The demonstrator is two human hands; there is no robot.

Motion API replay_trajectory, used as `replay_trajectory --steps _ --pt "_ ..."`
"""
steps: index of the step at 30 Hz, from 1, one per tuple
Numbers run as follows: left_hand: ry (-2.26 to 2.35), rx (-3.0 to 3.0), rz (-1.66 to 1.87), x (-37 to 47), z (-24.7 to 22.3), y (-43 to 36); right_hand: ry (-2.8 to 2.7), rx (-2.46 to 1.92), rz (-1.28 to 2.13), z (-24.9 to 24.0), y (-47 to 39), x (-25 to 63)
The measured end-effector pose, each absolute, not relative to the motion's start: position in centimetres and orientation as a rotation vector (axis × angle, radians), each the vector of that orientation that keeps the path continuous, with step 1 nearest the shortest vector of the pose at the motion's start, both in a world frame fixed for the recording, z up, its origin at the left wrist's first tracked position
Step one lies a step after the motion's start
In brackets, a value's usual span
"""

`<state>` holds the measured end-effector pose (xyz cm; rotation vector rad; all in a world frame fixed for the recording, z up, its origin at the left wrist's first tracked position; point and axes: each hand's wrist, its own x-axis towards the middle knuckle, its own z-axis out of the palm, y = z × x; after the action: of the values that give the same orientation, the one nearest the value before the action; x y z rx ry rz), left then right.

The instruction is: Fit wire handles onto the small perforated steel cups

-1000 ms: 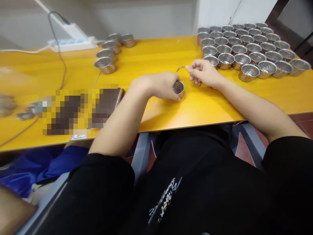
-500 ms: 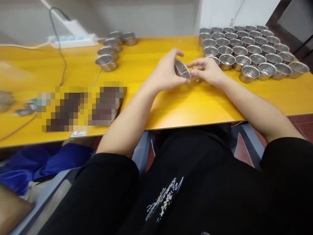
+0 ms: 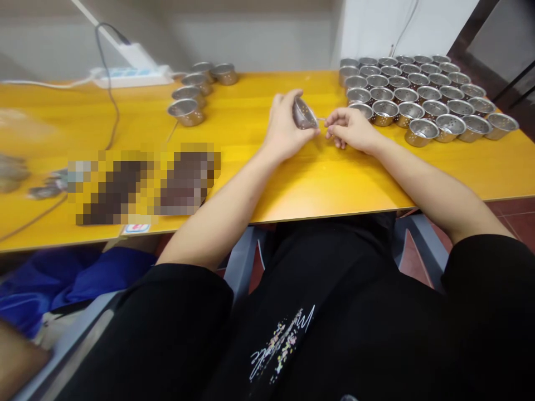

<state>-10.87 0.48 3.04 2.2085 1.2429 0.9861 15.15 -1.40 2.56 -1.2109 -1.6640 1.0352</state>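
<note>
My left hand [image 3: 285, 127] is closed around a small perforated metal cup [image 3: 305, 115], thumb on the near side and fingers at the far side. The cup is tilted above the table with its open mouth facing right. Just to the right, my right hand [image 3: 351, 129] has its fingers pinched together. Between its fingertips and the cup's rim shows a thin, wire-like piece [image 3: 321, 118], too blurred to name. Beyond my right hand stand rows of similar perforated cups [image 3: 406, 96], upright with their mouths up.
Several more metal cups [image 3: 186, 113] stand back left on the yellow table [image 3: 334, 186]. Behind them lies a white power strip [image 3: 129, 77] with a dark cable. Two blurred-out dark rectangles [image 3: 188, 181] lie front left. Another person's blue clothing [image 3: 83, 278] shows at lower left.
My right hand has drawn slightly away from the cup, and a thin piece now shows in the gap. My left hand still holds the cup. The view has shifted slightly.
</note>
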Motion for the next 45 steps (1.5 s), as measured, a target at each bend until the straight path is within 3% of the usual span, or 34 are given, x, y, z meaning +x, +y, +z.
replay_trajectory --steps 5,19,29,45 --pt "1.280 2.317 0.771 -10.4 5.2 -2.5 -1.580 -1.226 1.112 3.0 -1.7 14.8" --pt "1.191 2.272 0.913 -10.9 3.2 -0.1 -1.564 -1.200 1.138 3.5 -2.2 14.6" --pt "1.070 2.278 0.885 -10.5 2.8 -0.2 -1.663 -1.154 0.825 2.9 -2.3 15.0" --pt "1.024 2.315 0.896 -10.1 2.2 0.0 -1.732 -1.171 0.637 2.4 -1.3 15.6"
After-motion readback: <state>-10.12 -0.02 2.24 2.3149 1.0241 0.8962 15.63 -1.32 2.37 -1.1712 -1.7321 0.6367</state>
